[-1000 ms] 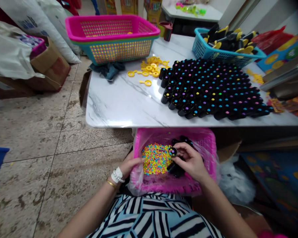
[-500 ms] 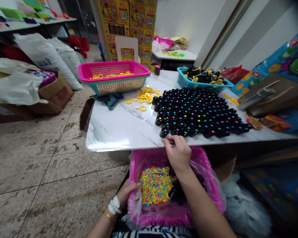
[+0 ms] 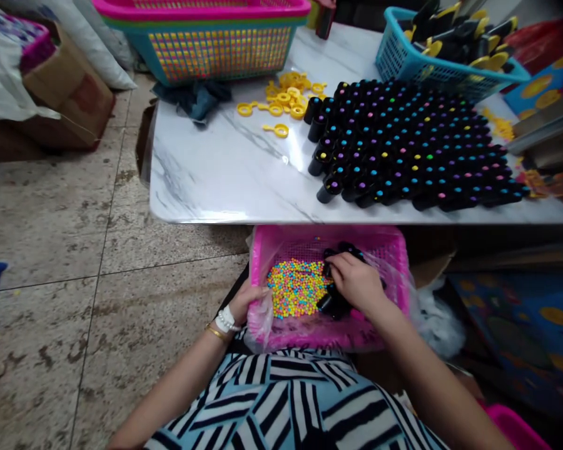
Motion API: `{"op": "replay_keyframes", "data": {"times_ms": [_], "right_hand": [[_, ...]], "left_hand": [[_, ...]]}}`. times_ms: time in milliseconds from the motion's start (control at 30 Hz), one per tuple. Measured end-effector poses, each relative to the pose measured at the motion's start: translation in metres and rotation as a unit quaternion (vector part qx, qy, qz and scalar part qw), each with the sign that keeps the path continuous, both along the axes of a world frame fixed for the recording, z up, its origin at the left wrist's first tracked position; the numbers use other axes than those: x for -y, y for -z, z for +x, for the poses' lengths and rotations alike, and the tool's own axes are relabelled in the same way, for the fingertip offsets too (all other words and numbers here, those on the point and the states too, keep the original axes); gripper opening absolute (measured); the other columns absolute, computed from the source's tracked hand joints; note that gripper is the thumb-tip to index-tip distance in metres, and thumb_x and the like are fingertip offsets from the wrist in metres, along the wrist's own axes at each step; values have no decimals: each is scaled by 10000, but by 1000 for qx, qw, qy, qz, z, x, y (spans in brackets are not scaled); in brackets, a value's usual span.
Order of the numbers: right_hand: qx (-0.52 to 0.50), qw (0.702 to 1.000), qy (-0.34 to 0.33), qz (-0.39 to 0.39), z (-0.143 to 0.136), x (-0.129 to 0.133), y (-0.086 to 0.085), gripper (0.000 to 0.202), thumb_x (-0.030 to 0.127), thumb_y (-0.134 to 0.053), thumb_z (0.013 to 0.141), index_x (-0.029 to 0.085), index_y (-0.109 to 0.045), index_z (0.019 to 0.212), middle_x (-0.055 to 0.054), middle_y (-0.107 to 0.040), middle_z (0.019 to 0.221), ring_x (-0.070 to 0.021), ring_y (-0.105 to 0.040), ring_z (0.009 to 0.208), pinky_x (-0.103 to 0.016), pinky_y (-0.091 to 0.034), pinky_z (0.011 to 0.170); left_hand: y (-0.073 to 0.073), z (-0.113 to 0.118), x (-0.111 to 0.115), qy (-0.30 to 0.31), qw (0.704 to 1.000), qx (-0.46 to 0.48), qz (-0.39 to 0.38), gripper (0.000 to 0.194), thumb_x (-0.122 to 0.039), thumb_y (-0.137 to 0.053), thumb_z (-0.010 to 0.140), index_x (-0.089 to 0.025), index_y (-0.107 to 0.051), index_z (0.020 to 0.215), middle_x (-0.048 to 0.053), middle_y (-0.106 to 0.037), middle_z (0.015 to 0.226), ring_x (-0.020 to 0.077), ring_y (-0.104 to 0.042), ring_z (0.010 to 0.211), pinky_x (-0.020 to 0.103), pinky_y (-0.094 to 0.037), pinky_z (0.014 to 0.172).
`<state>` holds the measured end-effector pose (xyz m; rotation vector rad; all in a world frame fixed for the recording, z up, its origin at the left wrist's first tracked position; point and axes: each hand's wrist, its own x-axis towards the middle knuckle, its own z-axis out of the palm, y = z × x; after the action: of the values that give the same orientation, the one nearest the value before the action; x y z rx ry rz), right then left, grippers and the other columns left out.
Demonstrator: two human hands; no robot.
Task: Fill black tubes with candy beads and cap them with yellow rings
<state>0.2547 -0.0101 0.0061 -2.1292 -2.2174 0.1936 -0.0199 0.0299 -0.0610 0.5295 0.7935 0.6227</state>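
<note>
The pink basket, lined with clear plastic, sits in front of me under the table edge. Small multicoloured beads fill its left part, and loose black containers lie to the right. My left hand is closed on the basket's left rim and its plastic liner. Inside the basket, my right hand has its fingers closed on a black container, partly hidden by the hand. Close-packed rows of upright black containers, with coloured dots at their tops, stand on the marble-patterned table.
Yellow ring-shaped pieces lie behind the rows, near a dark cloth. Stacked pink and teal baskets stand back left. A blue basket of black-and-yellow pieces is back right. A cardboard box sits on the floor.
My right hand has moved from the table edge down into the pink basket, onto the black containers. My left hand keeps its hold on the rim. The view has tilted down.
</note>
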Motion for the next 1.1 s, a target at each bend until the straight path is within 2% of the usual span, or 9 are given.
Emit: {"op": "replay_keyframes", "data": {"times_ms": [133,233,367,467,533,733,900,1000,1100], "right_hand": [[72,992,11,-104,-2,-2,0,328,144,-502,889,175,-631,1189,-110,-682,1097,-213,-678,890,-261,-493,676],[2,987,-37,-159,-14,3,4,376,104,-470,884,194,-604,1224,-86,-667,1165,-185,-671,936,-250,-506,752],[-29,990,-78,-112,-24,10,5,427,117,-476,899,235,-555,1302,-69,-602,1309,-192,-613,1073,-291,-501,868],[14,980,-186,-72,-24,8,4,417,142,-498,920,264,-556,1314,-80,-545,1387,-239,-568,1086,-374,-480,901],[32,964,-252,-84,-25,5,4,342,169,-519,931,240,-602,1255,-91,-600,1304,-242,-569,1018,-375,-481,859],[65,969,-228,-67,-59,-7,13,221,198,-547,925,130,-662,1102,-142,-657,1047,-267,-572,934,-372,-488,785],[-134,966,-206,-83,-83,-6,22,241,116,-569,875,135,-653,1100,-119,-656,1036,-231,-610,955,-356,-518,836],[-329,932,-141,-66,-72,-2,17,310,111,-613,829,188,-644,1128,-80,-661,1071,-182,-636,960,-308,-529,835],[-419,902,-88,-52,-56,1,7,287,150,-636,822,224,-658,1098,-57,-681,1045,-173,-655,941,-287,-536,786]], "left_hand": [[9,-1,0,-2,1000,7,22,627,-327,-755,640,-140,-635,1227,76,-741,1008,242,-673,855,344,-496,820],[14,0,-2,7,999,18,40,629,-333,-747,661,-136,-623,1246,90,-729,1083,268,-669,938,367,-487,874],[16,1,-2,8,998,40,57,610,-339,-733,687,-143,-623,1254,100,-698,1184,309,-621,1108,409,-442,990],[18,1,-2,-3,996,54,66,583,-332,-738,688,-149,-638,1233,100,-680,1231,317,-591,1170,421,-397,1052],[20,1,-1,-7,996,52,66,560,-331,-742,686,-153,-652,1209,99,-678,1236,317,-584,1184,419,-386,1064],[28,-1,0,-7,995,47,84,544,-353,-726,711,-156,-641,1211,85,-696,1136,272,-627,1039,390,-427,983],[30,-4,0,6,997,14,79,454,-348,-740,700,-149,-682,1104,45,-719,907,225,-638,852,352,-463,873],[27,-4,-1,6,997,28,78,510,-369,-738,698,-152,-669,1154,69,-728,991,258,-642,944,377,-446,927],[24,-4,-2,0,996,40,80,540,-371,-747,683,-159,-665,1173,83,-719,1087,278,-633,1033,386,-431,969]]}}
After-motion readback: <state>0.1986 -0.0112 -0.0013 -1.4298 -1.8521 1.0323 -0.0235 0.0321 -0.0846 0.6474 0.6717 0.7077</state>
